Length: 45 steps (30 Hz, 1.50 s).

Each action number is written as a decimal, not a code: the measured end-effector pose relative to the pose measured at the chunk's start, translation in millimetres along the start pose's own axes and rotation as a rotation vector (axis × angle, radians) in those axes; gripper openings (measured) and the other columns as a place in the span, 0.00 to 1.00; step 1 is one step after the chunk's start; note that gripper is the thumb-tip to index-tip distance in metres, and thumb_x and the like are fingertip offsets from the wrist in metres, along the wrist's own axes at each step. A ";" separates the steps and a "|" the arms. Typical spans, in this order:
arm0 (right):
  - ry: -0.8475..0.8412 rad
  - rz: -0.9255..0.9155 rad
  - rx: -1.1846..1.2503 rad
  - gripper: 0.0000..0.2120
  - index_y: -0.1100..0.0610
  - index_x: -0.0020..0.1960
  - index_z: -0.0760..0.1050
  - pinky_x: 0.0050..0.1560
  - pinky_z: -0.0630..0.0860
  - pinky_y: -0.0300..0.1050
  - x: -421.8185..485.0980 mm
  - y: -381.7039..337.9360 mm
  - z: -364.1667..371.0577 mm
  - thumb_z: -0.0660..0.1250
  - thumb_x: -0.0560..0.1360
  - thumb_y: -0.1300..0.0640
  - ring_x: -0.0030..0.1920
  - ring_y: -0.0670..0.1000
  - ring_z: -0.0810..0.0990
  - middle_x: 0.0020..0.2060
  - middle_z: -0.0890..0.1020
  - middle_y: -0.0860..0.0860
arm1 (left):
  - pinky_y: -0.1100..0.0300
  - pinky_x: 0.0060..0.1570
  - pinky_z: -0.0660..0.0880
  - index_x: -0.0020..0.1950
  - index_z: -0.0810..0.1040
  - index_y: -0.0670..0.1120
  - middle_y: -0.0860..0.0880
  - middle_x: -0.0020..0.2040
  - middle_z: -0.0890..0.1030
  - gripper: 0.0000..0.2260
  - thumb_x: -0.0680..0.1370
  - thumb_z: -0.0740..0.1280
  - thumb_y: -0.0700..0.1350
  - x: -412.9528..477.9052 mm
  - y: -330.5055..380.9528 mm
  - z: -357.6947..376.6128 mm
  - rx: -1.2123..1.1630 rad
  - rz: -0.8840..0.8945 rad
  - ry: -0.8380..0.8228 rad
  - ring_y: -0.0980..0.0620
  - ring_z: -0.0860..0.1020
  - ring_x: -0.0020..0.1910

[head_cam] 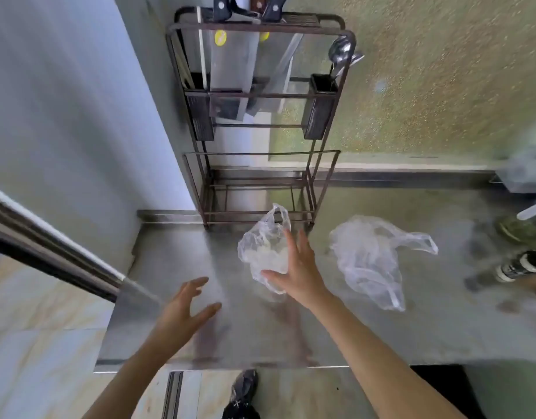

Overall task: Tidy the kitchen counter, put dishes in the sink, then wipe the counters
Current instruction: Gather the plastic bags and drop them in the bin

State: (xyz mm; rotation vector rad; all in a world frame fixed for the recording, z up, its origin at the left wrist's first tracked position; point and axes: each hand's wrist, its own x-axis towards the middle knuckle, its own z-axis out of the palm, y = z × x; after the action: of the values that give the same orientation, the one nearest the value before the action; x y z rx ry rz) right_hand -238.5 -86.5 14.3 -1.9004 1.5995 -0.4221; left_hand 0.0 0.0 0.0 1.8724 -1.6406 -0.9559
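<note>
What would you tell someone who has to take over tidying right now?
Left hand: open, holds nothing, above the steel counter.
Right hand: open, fingers spread against the small clear bag, not gripping it yet.
Bigger clear bag lies on the counter to its right; the knife rack stands behind.
Done: nothing that shows; both bags are on the counter.
Left: pick up both bags, then wipe. No dishes or sink show here.
</note>
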 end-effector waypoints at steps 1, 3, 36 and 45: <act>-0.032 0.040 -0.003 0.49 0.49 0.76 0.41 0.73 0.51 0.56 19.1 0.5 7.6 0.71 0.69 0.42 0.75 0.59 0.42 0.76 0.41 0.58 | 0.60 0.51 0.69 0.64 0.70 0.48 0.53 0.59 0.73 0.23 0.71 0.72 0.48 8.2 -3.7 0.7 -0.041 0.008 0.004 0.52 0.75 0.57; -0.110 0.135 -0.061 0.51 0.47 0.75 0.36 0.72 0.55 0.57 45.1 1.8 18.5 0.70 0.69 0.39 0.75 0.61 0.44 0.75 0.37 0.56 | 0.62 0.51 0.69 0.62 0.70 0.50 0.51 0.59 0.74 0.21 0.72 0.71 0.45 16.4 -6.7 4.1 -0.104 -0.008 -0.014 0.54 0.75 0.56; 0.699 0.833 0.437 0.19 0.40 0.37 0.74 0.42 0.70 0.28 -194.9 65.4 -66.5 0.72 0.70 0.65 0.45 0.44 0.79 0.46 0.77 0.49 | 0.50 0.68 0.55 0.67 0.71 0.53 0.47 0.75 0.55 0.22 0.74 0.68 0.53 116.7 191.4 210.6 0.485 0.889 -0.583 0.46 0.54 0.74; 0.865 0.855 0.488 0.16 0.42 0.40 0.74 0.43 0.68 0.26 -242.0 102.4 -87.4 0.71 0.70 0.63 0.45 0.36 0.75 0.46 0.76 0.44 | 0.68 0.42 0.68 0.42 0.78 0.42 0.52 0.47 0.75 0.01 0.73 0.69 0.39 84.5 213.8 237.8 0.124 0.786 -0.485 0.58 0.75 0.44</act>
State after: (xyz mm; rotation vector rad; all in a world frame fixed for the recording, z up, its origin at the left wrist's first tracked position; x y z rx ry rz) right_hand -422.7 117.2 50.2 -0.5390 2.3478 -1.1871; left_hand -315.9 -97.3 -12.5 0.9011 -2.4799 -0.9873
